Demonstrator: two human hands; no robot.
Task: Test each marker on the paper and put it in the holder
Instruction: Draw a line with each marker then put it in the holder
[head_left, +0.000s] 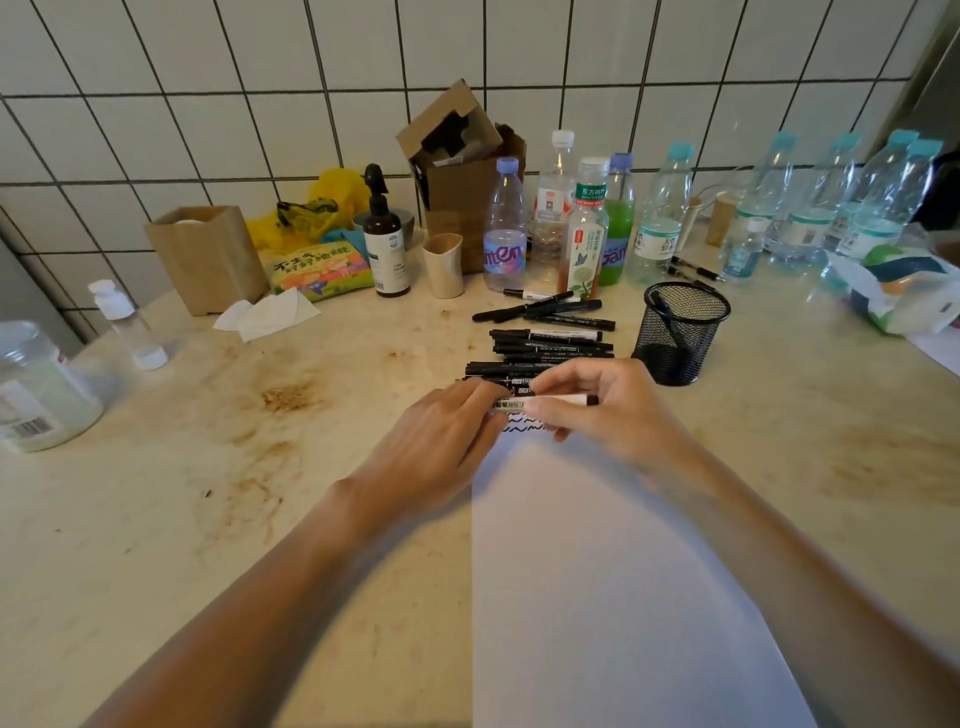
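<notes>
A white-barrelled marker (558, 401) lies level above the top edge of the white paper (613, 571). My right hand (608, 410) pinches its barrel and my left hand (441, 441) grips its left end; the cap is hidden under the fingers. Wavy black test lines (524, 425) show on the paper just below the marker. A pile of several black markers (550, 340) lies on the counter behind my hands. The black mesh holder (680, 332) stands to the right of the pile with a marker inside it.
Several plastic bottles (587, 228) line the back wall. A cardboard box (462, 176), a wooden box (208, 257), a pump bottle (385, 244), a beige cup (443, 265) and tissues (270, 314) stand behind. A jar (36, 384) sits far left, a bag (898, 291) far right.
</notes>
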